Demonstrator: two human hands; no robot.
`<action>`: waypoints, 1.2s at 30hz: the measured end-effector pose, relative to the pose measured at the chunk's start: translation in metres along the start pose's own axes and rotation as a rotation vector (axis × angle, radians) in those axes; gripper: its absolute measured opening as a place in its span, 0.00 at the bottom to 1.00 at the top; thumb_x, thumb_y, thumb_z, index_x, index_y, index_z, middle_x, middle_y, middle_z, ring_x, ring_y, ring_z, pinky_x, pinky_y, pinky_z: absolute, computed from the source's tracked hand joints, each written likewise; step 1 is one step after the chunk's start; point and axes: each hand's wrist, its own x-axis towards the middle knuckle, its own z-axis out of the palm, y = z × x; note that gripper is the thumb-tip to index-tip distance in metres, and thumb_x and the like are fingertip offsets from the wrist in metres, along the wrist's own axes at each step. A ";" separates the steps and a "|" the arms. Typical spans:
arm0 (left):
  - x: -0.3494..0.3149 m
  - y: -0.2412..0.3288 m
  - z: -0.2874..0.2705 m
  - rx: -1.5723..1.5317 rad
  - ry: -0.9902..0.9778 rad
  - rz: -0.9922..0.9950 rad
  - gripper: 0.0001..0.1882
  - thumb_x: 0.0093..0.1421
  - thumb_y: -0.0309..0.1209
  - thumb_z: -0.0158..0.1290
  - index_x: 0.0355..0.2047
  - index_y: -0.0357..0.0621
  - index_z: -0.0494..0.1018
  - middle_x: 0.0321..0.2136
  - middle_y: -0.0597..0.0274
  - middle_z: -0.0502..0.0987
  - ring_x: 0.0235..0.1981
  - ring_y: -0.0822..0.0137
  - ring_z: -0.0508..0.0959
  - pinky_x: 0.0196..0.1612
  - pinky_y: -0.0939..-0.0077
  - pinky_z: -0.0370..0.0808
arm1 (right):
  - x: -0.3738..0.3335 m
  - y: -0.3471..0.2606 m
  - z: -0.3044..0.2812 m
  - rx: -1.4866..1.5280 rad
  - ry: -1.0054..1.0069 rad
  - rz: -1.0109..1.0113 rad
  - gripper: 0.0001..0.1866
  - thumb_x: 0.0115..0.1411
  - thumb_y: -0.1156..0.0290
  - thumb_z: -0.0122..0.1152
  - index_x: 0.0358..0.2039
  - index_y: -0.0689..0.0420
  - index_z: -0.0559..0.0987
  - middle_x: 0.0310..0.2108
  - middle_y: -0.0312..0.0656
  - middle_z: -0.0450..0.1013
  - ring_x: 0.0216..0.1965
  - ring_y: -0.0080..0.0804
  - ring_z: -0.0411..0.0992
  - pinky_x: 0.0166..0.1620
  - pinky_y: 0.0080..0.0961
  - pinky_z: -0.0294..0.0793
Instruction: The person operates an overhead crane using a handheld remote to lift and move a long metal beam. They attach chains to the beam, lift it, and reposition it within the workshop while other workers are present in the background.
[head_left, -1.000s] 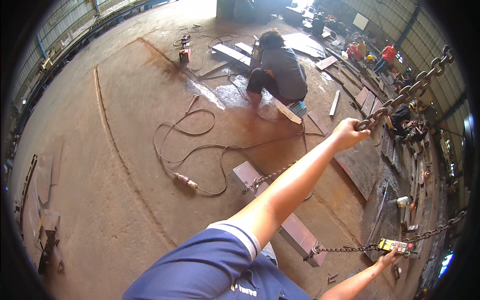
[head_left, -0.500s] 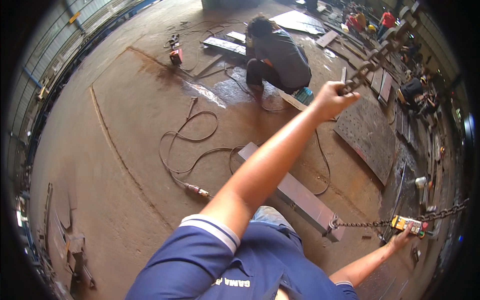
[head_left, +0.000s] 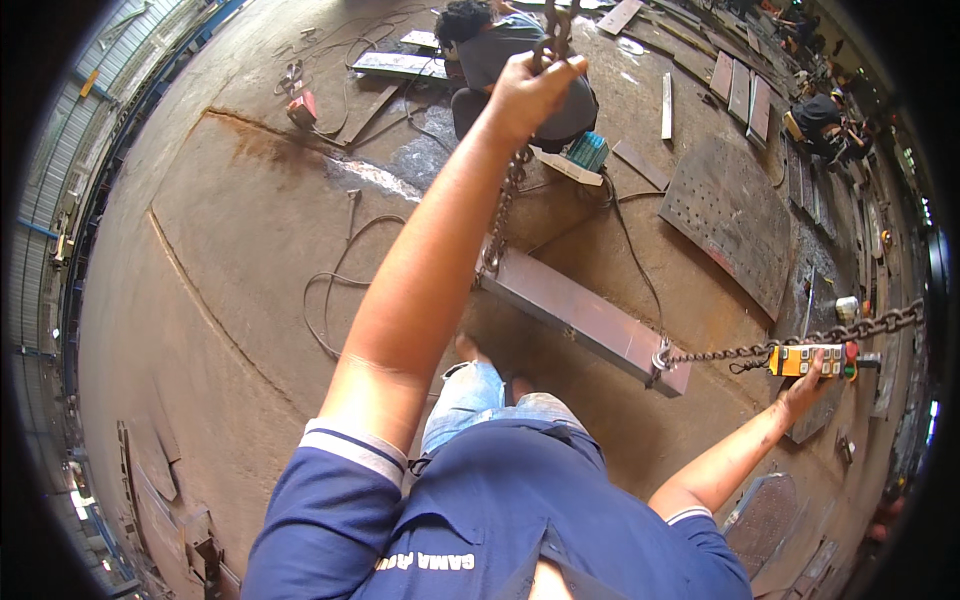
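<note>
My left hand [head_left: 535,95] is raised and closed around a thick rusty chain [head_left: 556,35]. Below that hand a length of lifting chain [head_left: 508,205] runs down to the far left end of a long rectangular steel beam [head_left: 590,312]. A second chain [head_left: 725,350] is fixed by a shackle [head_left: 660,362] at the beam's near right end and stretches off to the right. Out to the right, my right hand [head_left: 803,388] grips a yellow crane remote control [head_left: 800,361] with a red button, the thumb lying over its buttons. Whether the beam touches the floor I cannot tell.
Just beyond my left hand a co-worker in a dark shirt [head_left: 500,50] crouches. A perforated steel plate [head_left: 725,220] lies to the right of the beam. Cables [head_left: 320,290] loop across the floor at left. Another worker [head_left: 818,118] is farther right, among steel strips [head_left: 738,92].
My left hand and its chain have shifted left in view, and the chain at the beam's left end has come into sight. The remote appears higher and turned more level.
</note>
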 end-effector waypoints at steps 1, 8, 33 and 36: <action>0.012 -0.002 -0.013 0.048 0.028 0.001 0.16 0.61 0.37 0.63 0.20 0.51 0.70 0.14 0.77 0.66 0.14 0.82 0.63 0.18 0.82 0.56 | 0.002 0.000 0.015 0.007 -0.020 0.035 0.28 0.63 0.66 0.66 0.59 0.61 0.67 0.41 0.48 0.77 0.41 0.37 0.78 0.49 0.36 0.79; 0.090 -0.001 -0.122 0.084 0.000 0.037 0.19 0.64 0.36 0.57 0.17 0.48 0.68 0.14 0.72 0.64 0.17 0.76 0.63 0.24 0.77 0.60 | 0.005 0.022 0.150 0.020 -0.031 0.087 0.29 0.62 0.63 0.67 0.59 0.60 0.66 0.42 0.48 0.76 0.40 0.38 0.78 0.48 0.38 0.79; 0.293 0.008 -0.565 0.442 0.026 0.324 0.07 0.67 0.34 0.52 0.41 0.47 0.75 0.20 0.77 0.62 0.17 0.80 0.62 0.19 0.83 0.56 | -0.048 0.090 0.570 0.550 -0.561 0.335 0.39 0.45 0.61 0.58 0.61 0.56 0.64 0.48 0.51 0.65 0.54 0.44 0.62 0.58 0.53 0.68; 0.308 0.024 -0.619 -0.081 0.144 0.074 0.09 0.68 0.35 0.52 0.43 0.46 0.75 0.20 0.76 0.62 0.16 0.81 0.61 0.19 0.82 0.56 | -0.065 0.089 0.618 0.590 -0.582 0.305 0.40 0.44 0.61 0.61 0.60 0.54 0.63 0.46 0.51 0.62 0.51 0.45 0.60 0.54 0.60 0.67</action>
